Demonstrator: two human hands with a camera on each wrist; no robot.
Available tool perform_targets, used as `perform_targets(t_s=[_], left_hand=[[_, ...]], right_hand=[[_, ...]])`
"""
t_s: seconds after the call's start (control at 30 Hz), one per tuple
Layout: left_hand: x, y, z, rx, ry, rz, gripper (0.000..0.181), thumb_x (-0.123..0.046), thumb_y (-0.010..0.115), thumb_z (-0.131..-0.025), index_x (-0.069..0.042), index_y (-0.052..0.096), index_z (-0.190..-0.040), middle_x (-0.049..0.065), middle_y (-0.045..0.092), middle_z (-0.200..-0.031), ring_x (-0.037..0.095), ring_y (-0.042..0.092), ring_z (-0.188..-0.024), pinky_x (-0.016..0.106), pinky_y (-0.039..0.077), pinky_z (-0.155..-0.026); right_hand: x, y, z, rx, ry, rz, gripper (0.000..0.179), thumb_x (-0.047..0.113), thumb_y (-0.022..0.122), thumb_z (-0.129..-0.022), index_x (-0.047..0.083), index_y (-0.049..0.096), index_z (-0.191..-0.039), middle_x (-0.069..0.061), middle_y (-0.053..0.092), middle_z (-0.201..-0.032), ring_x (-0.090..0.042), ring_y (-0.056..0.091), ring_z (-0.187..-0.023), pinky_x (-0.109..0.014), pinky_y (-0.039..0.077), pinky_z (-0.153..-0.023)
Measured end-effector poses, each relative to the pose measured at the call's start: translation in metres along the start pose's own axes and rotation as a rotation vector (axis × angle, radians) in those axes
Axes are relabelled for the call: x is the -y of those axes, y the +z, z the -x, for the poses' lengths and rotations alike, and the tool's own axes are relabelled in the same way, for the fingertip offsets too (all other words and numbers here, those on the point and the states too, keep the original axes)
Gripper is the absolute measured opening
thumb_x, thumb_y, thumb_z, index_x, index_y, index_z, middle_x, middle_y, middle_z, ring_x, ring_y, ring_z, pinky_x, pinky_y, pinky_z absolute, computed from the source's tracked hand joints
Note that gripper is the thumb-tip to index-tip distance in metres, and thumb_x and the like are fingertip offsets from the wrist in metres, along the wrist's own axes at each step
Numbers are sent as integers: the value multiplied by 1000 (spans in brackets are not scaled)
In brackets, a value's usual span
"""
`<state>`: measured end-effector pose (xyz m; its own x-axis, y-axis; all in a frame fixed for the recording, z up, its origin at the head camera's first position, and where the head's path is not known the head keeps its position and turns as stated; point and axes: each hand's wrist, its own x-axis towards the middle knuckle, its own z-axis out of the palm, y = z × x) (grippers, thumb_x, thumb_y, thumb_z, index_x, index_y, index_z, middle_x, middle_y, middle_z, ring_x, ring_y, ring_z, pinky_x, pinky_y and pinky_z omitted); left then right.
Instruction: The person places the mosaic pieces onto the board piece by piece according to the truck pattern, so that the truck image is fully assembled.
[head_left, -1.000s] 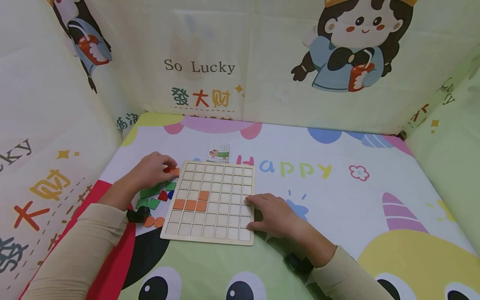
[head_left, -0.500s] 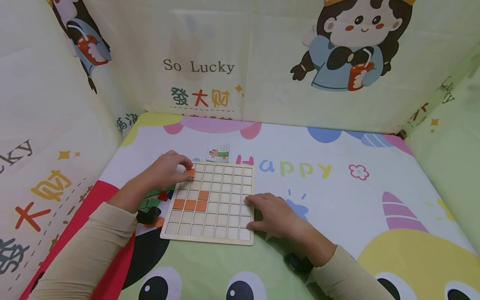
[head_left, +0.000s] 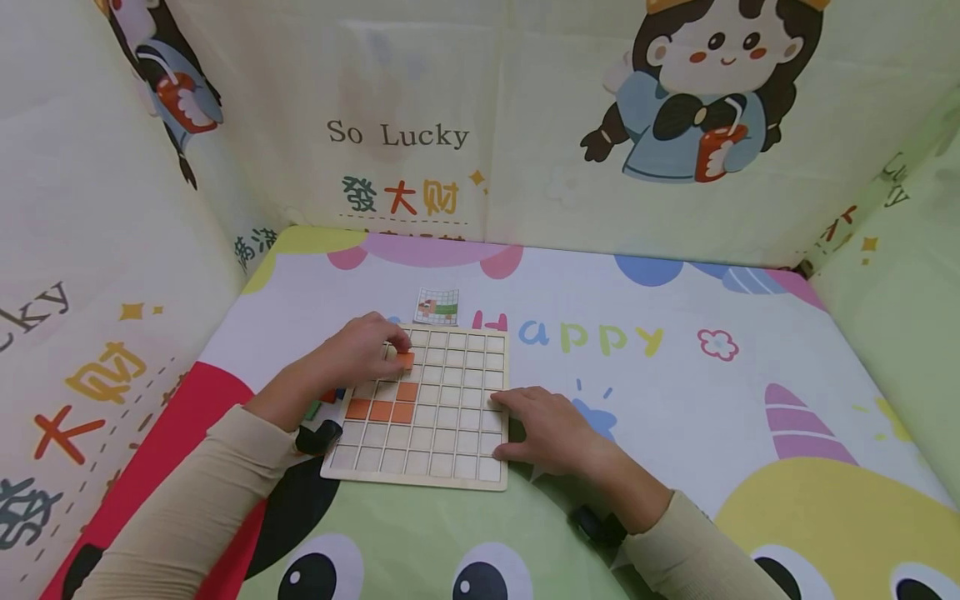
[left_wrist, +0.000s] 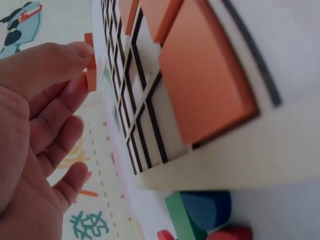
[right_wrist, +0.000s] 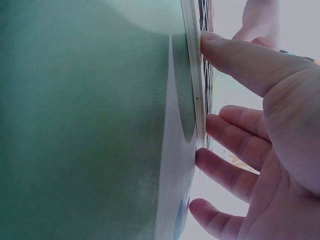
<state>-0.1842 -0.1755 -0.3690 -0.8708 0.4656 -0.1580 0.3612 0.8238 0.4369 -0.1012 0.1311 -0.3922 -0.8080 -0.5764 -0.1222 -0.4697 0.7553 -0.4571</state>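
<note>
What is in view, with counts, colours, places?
Grid board: 1, pale wood, on tablecloth
Seated tiles: 4 visible, orange, in board
Held tile: 1 visible, orange, over board
Loose pieces: several, green, blue, red, left of board, partly hidden
Picture card: 1, multicoloured, beyond board
Tablecloth: 1, multicoloured, under board
Backdrop: count unclear, cream, around tablecloth
Wrist devices: 2, black, both wrists
Sleeves: 2, beige, forearms
Left grip: 1, pinching tile
Right grip: 1, touching board's edge

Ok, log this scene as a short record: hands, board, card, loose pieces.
Left hand: pinches an orange tile over the board
Right hand: touches the board's right edge
Board: four orange squares visible; three in a row, one beyond the row's right end
Card: past the board's far edge
Loose pieces: green, blue, red; beside the board's left edge, partly hidden
</note>
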Motion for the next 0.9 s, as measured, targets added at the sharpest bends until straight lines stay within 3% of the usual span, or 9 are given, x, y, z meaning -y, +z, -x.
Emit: perform_targets(t_s=[0.3, 0.9], left_hand=[[-6, 9, -3, 37, -11, -27, 25, -24, 77, -88, -13, 72, -109, 2, 63, -105, 25, 50, -106, 43, 47, -90], [-8, 14, -4, 41, 14, -11, 23, -23, 75, -88, -12, 72, -108, 0, 63, -103, 24, 50, -104, 42, 47, -88]], right_hand=[[0, 0, 0, -3, 9, 2, 67, 32, 81, -84, 7, 55, -140, -11, 58, -137, -33, 51, -129, -55, 42, -100], [1, -1, 0, -3, -1, 8, 67, 32, 81, -84, 6, 55, -140, -12, 59, -136, -33, 51, -128, -54, 43, -100]])
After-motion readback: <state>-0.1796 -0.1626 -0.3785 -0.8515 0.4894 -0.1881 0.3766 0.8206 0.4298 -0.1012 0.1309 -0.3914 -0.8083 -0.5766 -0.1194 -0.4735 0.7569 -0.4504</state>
